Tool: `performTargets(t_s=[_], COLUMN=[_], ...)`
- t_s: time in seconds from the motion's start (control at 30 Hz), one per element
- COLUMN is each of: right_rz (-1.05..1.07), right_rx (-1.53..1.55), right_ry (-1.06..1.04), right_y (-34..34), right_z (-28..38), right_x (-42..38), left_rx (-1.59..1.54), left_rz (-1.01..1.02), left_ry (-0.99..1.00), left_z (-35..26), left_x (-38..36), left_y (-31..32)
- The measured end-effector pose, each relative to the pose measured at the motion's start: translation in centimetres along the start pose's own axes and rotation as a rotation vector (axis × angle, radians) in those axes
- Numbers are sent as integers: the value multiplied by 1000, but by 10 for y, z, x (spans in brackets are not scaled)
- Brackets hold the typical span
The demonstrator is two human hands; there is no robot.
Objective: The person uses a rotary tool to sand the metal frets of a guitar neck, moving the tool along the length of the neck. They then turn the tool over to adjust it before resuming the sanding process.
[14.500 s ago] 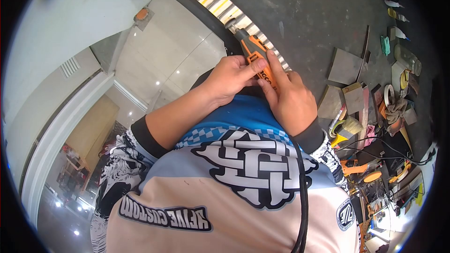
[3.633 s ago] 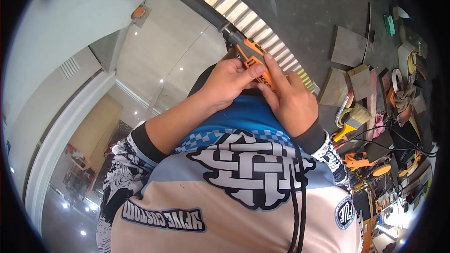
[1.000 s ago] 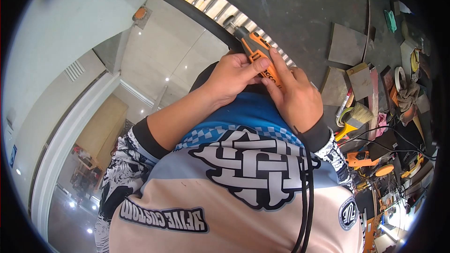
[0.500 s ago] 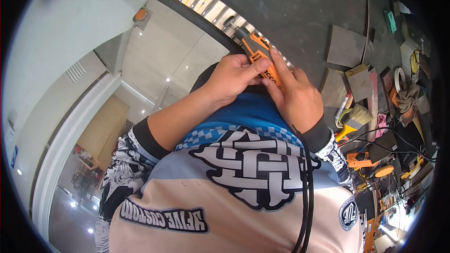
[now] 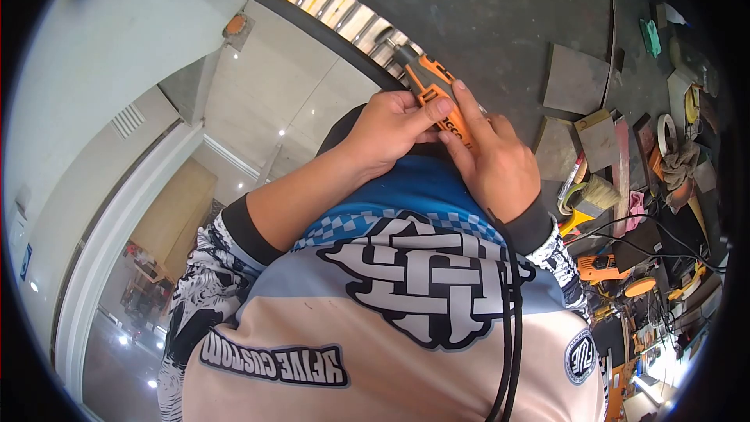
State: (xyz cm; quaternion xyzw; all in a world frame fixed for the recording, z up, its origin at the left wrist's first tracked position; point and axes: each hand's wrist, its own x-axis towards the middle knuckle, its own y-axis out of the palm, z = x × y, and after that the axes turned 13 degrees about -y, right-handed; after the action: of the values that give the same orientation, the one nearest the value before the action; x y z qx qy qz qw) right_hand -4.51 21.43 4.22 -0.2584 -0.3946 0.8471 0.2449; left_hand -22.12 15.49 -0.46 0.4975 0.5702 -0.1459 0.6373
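An orange and grey rotary tool (image 5: 431, 81) is held between both hands, its small dark disc tip over a guitar neck (image 5: 344, 12) with metal frets and yellow and pale strips between them. My left hand (image 5: 391, 126) is closed on the tool's left side, thumb across the orange body. On the other side, my right hand (image 5: 498, 164) also grips the body, its index finger stretched along it. The undersides of both hands are hidden.
The neck lies along the edge of a dark worktop (image 5: 500, 8). Flat grey blocks (image 5: 576, 78), a brush (image 5: 598, 194), a tape roll (image 5: 666, 133), black cables (image 5: 664, 254) and an orange power tool (image 5: 600, 266) are on the right.
The rotary tool's tip has shifted very slightly. Both hands keep nearly the same place and grip.
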Motion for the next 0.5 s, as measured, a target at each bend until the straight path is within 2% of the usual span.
performTargets(t_s=[0.5], right_rz=[6], right_rx=[26], right_ry=[-3], right_y=[-4], right_z=[-9], right_x=[4], left_rx=[38], left_rz=[-41], left_ry=[-9], left_z=[-5], left_x=[3], left_y=[5])
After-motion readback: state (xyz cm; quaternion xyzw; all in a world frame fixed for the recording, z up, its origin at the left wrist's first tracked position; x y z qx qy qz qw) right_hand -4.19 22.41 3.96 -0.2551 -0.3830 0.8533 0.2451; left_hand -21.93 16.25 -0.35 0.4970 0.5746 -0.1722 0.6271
